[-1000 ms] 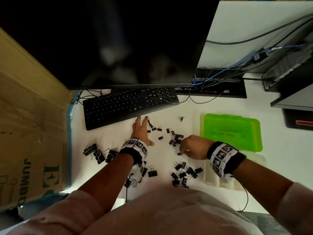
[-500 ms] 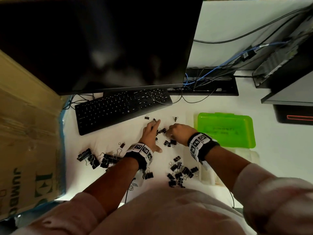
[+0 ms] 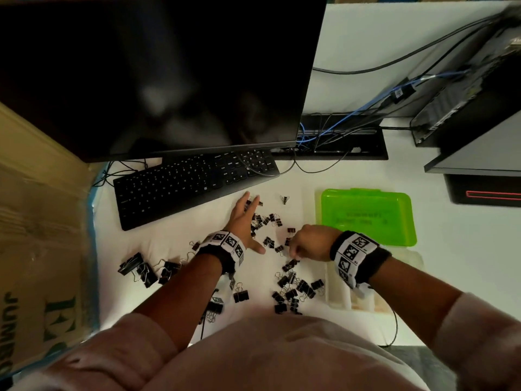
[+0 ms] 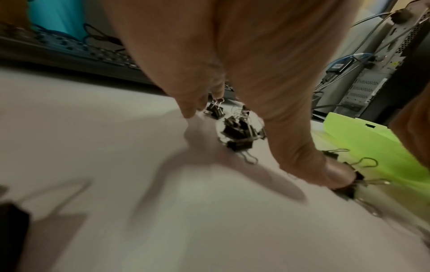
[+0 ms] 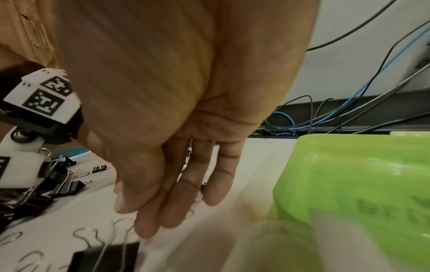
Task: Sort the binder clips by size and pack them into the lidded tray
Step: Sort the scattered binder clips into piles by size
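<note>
Black binder clips lie in groups on the white desk: large ones at the left, a mid-sized pile near my body, small ones scattered in front of the keyboard. My left hand lies flat over the small scatter with its fingers straight, and its thumb presses a clip. My right hand hovers knuckles-up above the top of the mid-sized pile. Its fingers point down with the thumb laid against them, and any clip between them is hidden. The tray base sits right of that hand, its green lid open behind it.
A black keyboard and a dark monitor stand just beyond the clips. A cardboard box walls off the left side. Cables and a computer case fill the back right. One small clip lies apart near the lid.
My right hand reached into the far small clips, then drew back toward me, to just above the mid-sized pile. My left hand stayed spread on the scatter, shifting only slightly.
</note>
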The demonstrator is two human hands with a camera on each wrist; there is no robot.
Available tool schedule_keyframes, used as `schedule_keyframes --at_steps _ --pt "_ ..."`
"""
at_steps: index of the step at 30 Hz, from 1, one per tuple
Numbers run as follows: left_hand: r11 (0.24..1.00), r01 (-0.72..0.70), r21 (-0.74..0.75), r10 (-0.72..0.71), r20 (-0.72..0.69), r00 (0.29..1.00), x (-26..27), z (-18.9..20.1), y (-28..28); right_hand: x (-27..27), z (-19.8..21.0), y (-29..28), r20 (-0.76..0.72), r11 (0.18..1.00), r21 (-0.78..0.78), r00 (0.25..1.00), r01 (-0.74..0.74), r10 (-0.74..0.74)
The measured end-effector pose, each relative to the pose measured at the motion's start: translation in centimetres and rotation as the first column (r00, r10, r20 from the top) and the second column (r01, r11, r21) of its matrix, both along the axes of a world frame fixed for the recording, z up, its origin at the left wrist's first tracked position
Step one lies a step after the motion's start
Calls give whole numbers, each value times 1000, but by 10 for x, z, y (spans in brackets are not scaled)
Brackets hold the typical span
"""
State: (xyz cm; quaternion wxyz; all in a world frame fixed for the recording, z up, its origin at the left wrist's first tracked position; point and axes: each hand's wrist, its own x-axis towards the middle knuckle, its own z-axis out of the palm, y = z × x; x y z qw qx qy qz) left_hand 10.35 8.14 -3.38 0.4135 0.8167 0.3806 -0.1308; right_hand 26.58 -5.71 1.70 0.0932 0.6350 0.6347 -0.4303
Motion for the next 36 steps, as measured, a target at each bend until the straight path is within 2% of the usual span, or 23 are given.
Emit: schedule_keyframes --at_steps 3,5,7,9,11,13,15,20,25,29,33,36 --pt "999 45 2 -45 30 999 6 -2 -7 4 -2 14 -48 1000 -15 999 -8 7" --pt "999 52 -17 -51 51 997 9 1 -9 18 -3 34 23 989 139 998 48 -52" --pt "999 -1 -34 3 65 998 10 4 -5 34 -4 50 123 960 260 982 107 -143" --pt "997 -83 -6 84 51 995 7 7 3 42 -9 59 200 970 214 966 119 -163" --pt "992 -122 37 122 -15 992 3 7 10 39 -15 62 213 989 119 970 91 -115" --pt "994 -103 43 106 -74 992 0 7 13 30 -26 61 190 996 69 979 58 -70" --pt "998 -55 29 58 -81 995 -1 5 11 20 -35 58 143 994 63 985 88 -96" --pt "998 -9 -64 9 -5 1000 7 1 4 11 -41 56 -10 946 164 960 279 -281" --pt "997 -43 -63 47 50 998 11 0 -1 9 -44 52 -26 915 218 939 340 -342" --pt "997 -49 -52 53 76 996 11 1 -3 9 -40 50 -110 883 231 913 408 -393" --pt "1000 -14 10 14 6 1000 4 2 2 16 -30 42 -20 917 242 946 318 -323" --pt "999 33 23 -32 -51 998 2 0 -2 10 -29 33 73 962 153 969 224 -237"
